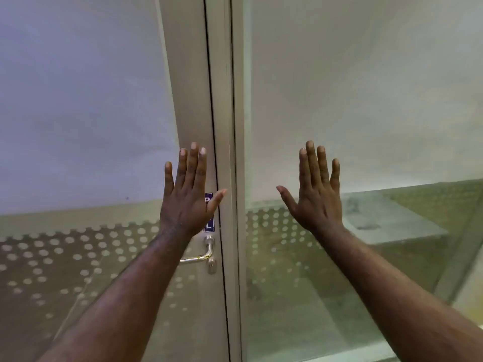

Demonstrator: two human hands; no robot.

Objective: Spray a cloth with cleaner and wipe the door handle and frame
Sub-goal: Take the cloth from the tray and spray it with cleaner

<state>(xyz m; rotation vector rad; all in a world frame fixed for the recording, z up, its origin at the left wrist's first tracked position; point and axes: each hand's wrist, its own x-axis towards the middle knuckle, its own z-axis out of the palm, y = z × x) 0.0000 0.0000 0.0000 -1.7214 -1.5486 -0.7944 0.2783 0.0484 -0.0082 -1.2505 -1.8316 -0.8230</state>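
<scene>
Frosted glass fills the view on both sides of a pale metal door frame (222, 100) that runs from top centre down to the bottom edge. At the left, the glass door panel (78, 100) looks bluish-white in its upper part, and across the lower left it carries a band of pale dots (65, 252) over a darker, see-through area.

Left of centre, the left hand (187, 194) is raised with its back to the camera, fingers straight and together, thumb spread out toward the frame; it is flat and empty. Whether it touches the glass cannot be told. Partly hidden behind this hand is a small blue sign (209, 212) with white letters, set on the door's edge strip. Just below the sign sits the door handle (201, 253), a silvery lever that points left and passes behind the left forearm, with a round lock cylinder (211, 266) directly beneath it.

Right of the frame, a second glass panel (366, 87) is whitish above and clearer below, with more dots near the frame. The right hand (315, 192) is held up in front of it in the same way, fingers extended, thumb spread toward the frame, holding nothing. Through the lower right glass a grey ledge or surface (392, 218) shows, blurred.
</scene>
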